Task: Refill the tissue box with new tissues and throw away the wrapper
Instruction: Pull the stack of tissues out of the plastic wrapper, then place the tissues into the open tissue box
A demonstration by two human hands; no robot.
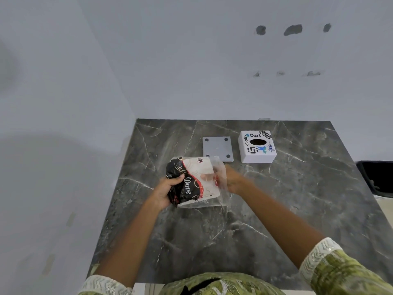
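Tissue pack (192, 180) between hands: left hand (168, 189) gripping, right hand (230, 179) inside wrapper

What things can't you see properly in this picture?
- Right hand: blurred, fingers behind the clear plastic tissue wrapper, head view.
- Inside of the white stickered tissue box: its hole is just dark.
- Black bin: cut off by the right edge.

Plain home corner: marble-look table (234, 231), patched wall (293, 30)
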